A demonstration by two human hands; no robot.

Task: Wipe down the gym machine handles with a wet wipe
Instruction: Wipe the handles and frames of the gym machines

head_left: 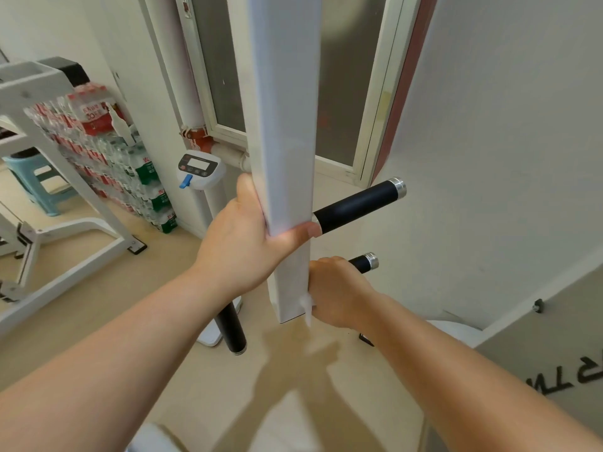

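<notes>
Forearms are reaching in; the left hand (241, 238) is clasping the white post (284, 125) while fingers of the right hand (337, 290) are curling the wet wipe (307, 308) round the lower handle (363, 263). Wiping is likely calling for an outward slide next.

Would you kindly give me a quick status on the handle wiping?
Left hand grips post. Right hand grips lower handle with wipe. Nothing blocking.

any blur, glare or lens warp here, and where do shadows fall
Head view: the wide lens bows the white window frame; a pale glare spot sits on the frosted pane; the white wet wipe in the right hand is smeared; arm shadows fall on the beige floor.
</notes>
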